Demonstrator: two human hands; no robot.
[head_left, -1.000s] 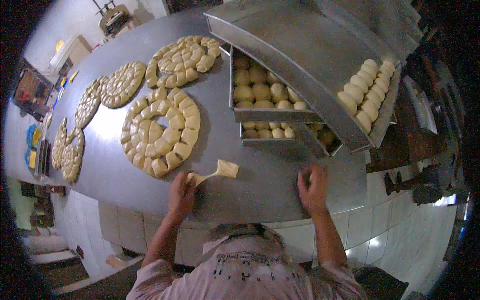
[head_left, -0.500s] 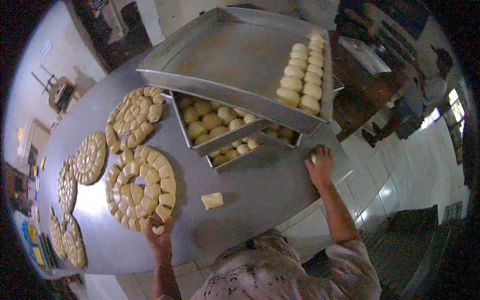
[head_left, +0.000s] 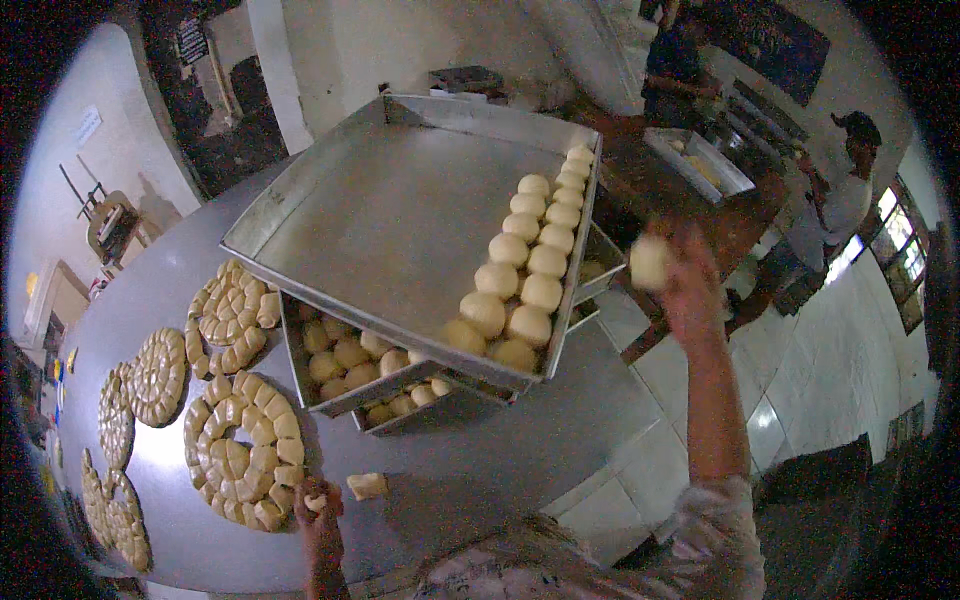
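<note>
My right hand (head_left: pixel 694 290) is raised beside the right side of the top metal tray (head_left: pixel 370 200), its fingers closed on a round dough ball (head_left: pixel 650 262). Two rows of smooth dough balls (head_left: pixel 513 250) line that tray's right side. Low on the left, my left hand (head_left: pixel 322 525) is closed around a small dough piece (head_left: pixel 316 503), by the near edge of a coil of cut dough pieces (head_left: pixel 240 458). One loose dough piece (head_left: pixel 367 486) lies on the metal table just right of my left hand.
Under the top tray, more trays of dough balls (head_left: pixel 345 352) are stacked at angles. Further dough coils (head_left: pixel 158 378) spread along the left of the table (head_left: pixel 560 440). At the upper right, two people stand near another tray (head_left: pixel 700 165). Tiled floor (head_left: pixel 790 400) lies to the right.
My right hand has risen from the table to beside the top tray, now showing a dough ball in it. My left hand still holds its dough piece. The whole view has shifted.
</note>
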